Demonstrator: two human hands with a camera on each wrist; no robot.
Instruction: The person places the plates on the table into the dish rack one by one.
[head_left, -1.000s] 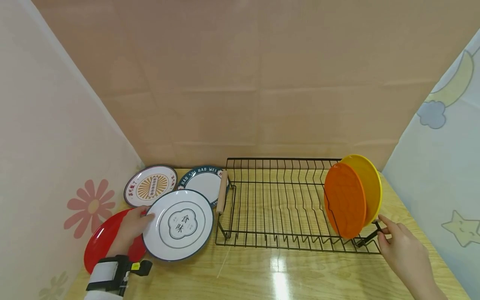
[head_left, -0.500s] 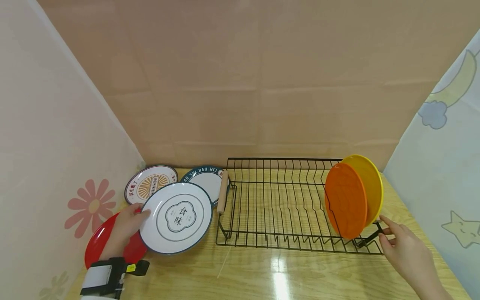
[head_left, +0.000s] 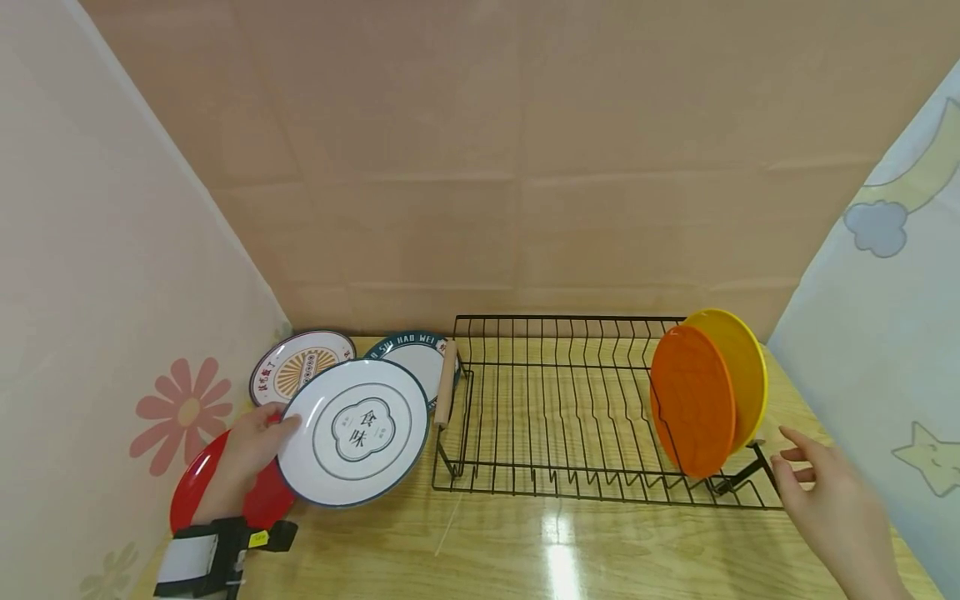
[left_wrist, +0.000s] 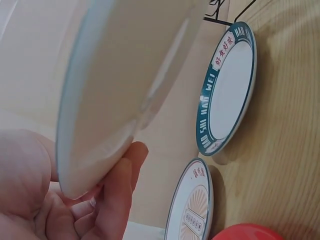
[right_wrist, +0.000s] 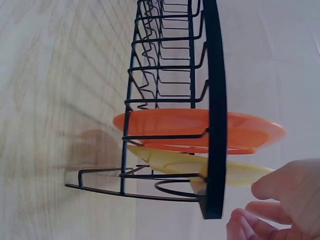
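Gripping white plate (head_left: 352, 432) by rim, left hand (head_left: 251, 454), face tilted toward viewer

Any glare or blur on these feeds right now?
Head view: bright glare streak on the table in front of the rack, otherwise sharp. Left wrist view: the held white plate is close and soft. Right wrist view: the fingertips blur.

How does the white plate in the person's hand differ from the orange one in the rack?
The white plate is gripped at its rim by the left hand and lifted off the table, tilted; the orange plate stands on edge in the wire rack, untouched. The white plate has a dark rim line and printed centre; the orange plate is one solid colour. Both are round.
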